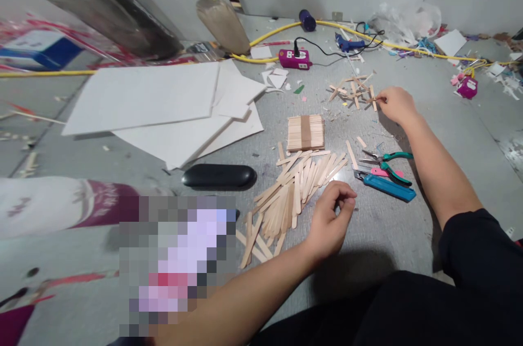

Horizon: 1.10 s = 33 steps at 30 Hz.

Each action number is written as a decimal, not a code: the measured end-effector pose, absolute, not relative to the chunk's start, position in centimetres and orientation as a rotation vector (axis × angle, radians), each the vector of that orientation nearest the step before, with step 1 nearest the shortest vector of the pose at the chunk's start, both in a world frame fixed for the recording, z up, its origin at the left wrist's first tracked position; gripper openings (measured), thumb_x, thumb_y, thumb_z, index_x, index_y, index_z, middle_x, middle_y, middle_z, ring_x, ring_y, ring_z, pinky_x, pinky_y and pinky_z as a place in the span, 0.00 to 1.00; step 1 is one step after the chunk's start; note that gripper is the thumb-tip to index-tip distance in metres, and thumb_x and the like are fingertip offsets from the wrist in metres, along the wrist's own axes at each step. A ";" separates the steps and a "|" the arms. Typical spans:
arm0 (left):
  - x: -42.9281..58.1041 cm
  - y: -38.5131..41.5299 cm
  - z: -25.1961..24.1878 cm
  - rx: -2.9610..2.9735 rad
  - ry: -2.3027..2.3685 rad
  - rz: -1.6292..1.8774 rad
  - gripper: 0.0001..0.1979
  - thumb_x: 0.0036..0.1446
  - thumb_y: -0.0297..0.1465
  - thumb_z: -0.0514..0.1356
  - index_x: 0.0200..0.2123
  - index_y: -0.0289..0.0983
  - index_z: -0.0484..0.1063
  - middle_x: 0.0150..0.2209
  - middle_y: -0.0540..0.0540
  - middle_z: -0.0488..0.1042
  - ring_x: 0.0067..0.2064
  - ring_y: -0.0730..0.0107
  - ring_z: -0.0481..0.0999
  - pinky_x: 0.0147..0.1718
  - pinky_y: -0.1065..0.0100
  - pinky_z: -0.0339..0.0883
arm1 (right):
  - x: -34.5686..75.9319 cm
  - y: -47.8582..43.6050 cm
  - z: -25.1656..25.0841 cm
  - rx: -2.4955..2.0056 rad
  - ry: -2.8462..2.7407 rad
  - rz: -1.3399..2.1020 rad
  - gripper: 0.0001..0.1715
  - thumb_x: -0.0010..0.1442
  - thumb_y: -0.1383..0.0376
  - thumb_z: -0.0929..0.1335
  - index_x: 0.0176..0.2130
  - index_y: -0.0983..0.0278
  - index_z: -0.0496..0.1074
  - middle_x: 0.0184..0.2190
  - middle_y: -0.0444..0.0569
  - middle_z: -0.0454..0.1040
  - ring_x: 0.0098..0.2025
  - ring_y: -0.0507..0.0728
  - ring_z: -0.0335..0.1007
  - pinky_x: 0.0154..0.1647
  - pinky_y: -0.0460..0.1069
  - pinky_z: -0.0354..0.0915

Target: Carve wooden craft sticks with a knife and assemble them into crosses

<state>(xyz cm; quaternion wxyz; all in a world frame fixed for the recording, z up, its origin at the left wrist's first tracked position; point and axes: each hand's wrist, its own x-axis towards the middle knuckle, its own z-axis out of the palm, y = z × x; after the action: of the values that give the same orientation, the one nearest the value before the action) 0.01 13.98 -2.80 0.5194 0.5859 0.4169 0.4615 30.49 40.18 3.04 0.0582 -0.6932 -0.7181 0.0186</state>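
Observation:
At the far right, my right hand (395, 104) is closed in a pinch on a small wooden craft stick (371, 99) at the edge of a loose cluster of crossed sticks (353, 87). Nearer to me, my left hand (332, 216) hovers with its fingers curled toward the thumb and nothing visible between them. Beside it spreads a pile of loose craft sticks (286, 193). Behind that pile lies a bundle of craft sticks (294, 133) bound with a brown paper band.
Green-handled pliers (388, 163) and a blue utility knife (386, 187) lie right of the sticks. White boards (151, 95) and a black case (219, 175) are left. Toward the wall sit a purple power socket (295, 59), a blue glue gun (348, 43) and a yellow cable (408, 49).

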 end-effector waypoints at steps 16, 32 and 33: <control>0.1 14.0 -2.9 1.424 0.984 1.126 0.06 0.76 0.31 0.62 0.43 0.42 0.79 0.43 0.45 0.81 0.41 0.65 0.79 0.43 0.62 0.76 | 28.2 40.1 0.8 -2.030 -2.419 0.221 0.54 0.78 0.55 0.64 0.90 0.76 0.55 0.93 0.65 0.48 0.95 0.79 0.41 0.94 0.76 0.45; -0.3 13.8 -3.3 1.433 1.019 1.095 0.06 0.78 0.34 0.64 0.44 0.43 0.80 0.43 0.46 0.81 0.45 0.64 0.80 0.49 0.60 0.75 | 29.7 41.3 1.0 -2.018 -2.236 0.210 0.70 0.76 0.44 0.74 0.94 0.70 0.41 0.95 0.65 0.22 0.95 0.86 0.24 0.92 0.80 0.43; -0.3 13.8 -3.3 1.433 1.020 1.091 0.06 0.78 0.34 0.64 0.44 0.43 0.80 0.43 0.46 0.81 0.45 0.63 0.80 0.49 0.60 0.74 | 30.3 41.5 1.3 -2.014 -2.216 0.197 0.70 0.75 0.46 0.75 0.94 0.69 0.42 0.95 0.66 0.24 0.95 0.86 0.26 0.92 0.80 0.44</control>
<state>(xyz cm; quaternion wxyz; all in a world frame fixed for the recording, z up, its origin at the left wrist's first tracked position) -0.26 13.83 -3.31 0.5104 0.5953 0.4238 0.4534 30.25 41.55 1.32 0.0706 -0.6694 -0.7366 0.0655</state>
